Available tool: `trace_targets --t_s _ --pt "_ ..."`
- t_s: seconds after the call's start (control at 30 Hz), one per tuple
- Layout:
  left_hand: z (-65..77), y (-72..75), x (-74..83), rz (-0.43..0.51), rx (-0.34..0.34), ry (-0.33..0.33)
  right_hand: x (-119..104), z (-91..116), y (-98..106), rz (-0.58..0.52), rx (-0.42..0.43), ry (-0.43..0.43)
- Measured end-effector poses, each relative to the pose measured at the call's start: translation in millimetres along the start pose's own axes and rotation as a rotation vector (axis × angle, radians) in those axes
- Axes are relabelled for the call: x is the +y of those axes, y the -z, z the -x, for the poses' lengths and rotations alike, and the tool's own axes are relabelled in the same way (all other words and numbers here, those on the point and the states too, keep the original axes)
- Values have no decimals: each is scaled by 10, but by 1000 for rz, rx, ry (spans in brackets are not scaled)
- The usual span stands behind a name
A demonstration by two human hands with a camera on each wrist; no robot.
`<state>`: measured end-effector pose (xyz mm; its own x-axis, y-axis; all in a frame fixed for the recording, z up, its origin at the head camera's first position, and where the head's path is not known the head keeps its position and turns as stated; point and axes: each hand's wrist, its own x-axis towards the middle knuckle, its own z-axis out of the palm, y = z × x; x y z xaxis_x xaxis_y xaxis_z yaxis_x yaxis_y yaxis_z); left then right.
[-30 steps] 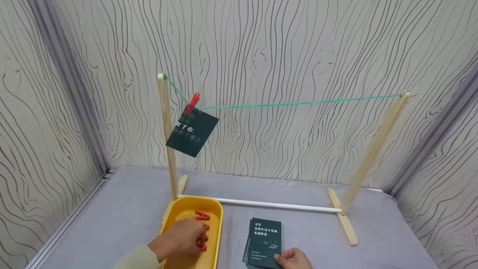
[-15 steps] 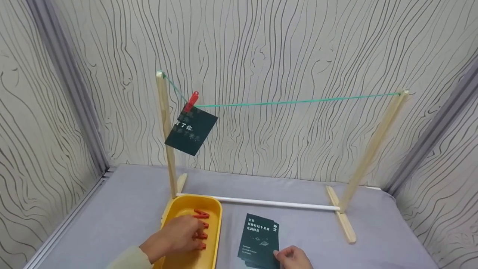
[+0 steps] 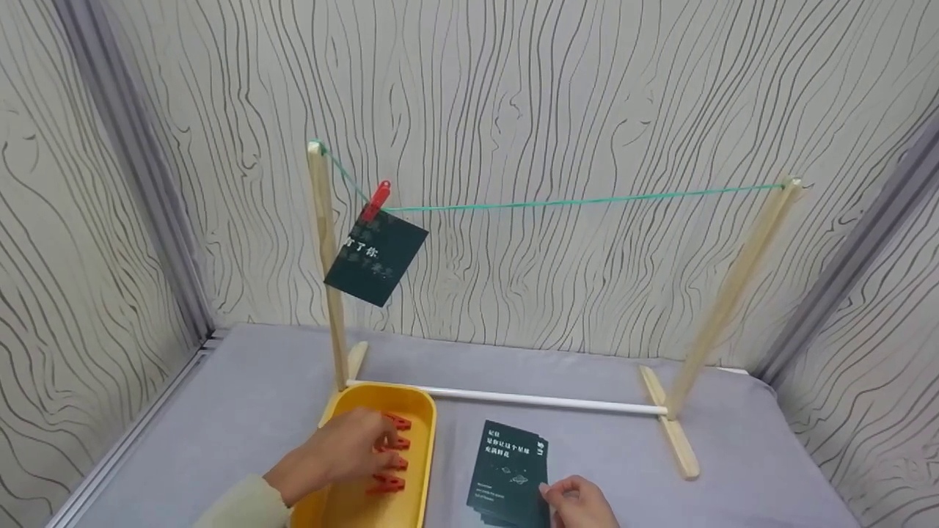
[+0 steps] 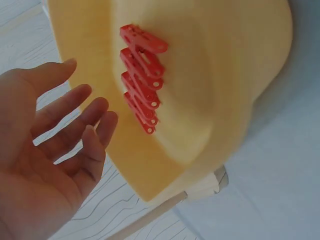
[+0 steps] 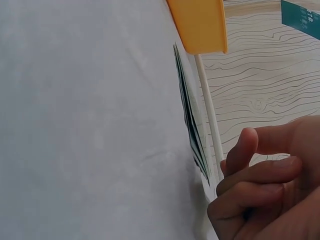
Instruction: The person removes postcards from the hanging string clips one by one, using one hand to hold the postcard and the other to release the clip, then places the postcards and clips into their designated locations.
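Observation:
My left hand (image 3: 345,447) hovers in the yellow tray (image 3: 431,455), its fingers loosely bent over a row of several red clothespins (image 3: 389,482). In the left wrist view that hand (image 4: 65,135) holds nothing and stands apart from the clothespins (image 4: 142,75). My right hand (image 3: 579,502) has thumb and finger at the right edge of a stack of dark green printed cards (image 3: 510,469), seeming to pinch the top card there. Seen edge-on in the right wrist view, the stack (image 5: 190,120) is slightly fanned beside the right hand's curled fingers (image 5: 245,190).
A wooden stand with a left post (image 3: 334,323) and right post (image 3: 733,301) carries a green string (image 3: 587,201). One dark card (image 3: 378,257) hangs tilted from it by a red clothespin (image 3: 376,202). A white rod (image 3: 550,400) joins the stand's feet on the grey cloth (image 3: 587,374).
The card stack has shifted slightly left and its top card has turned a little. My left hand has drawn slightly up and left, showing more of the clothespins. My right hand remains at the stack.

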<state>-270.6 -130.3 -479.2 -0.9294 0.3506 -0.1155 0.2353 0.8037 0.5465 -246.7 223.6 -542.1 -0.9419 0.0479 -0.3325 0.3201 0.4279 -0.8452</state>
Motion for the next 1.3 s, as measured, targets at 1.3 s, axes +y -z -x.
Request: trace_targets --t_s 1.3 --pt "28 550 265 24 563 -295 -923 -43 -422 -150 -192 293"
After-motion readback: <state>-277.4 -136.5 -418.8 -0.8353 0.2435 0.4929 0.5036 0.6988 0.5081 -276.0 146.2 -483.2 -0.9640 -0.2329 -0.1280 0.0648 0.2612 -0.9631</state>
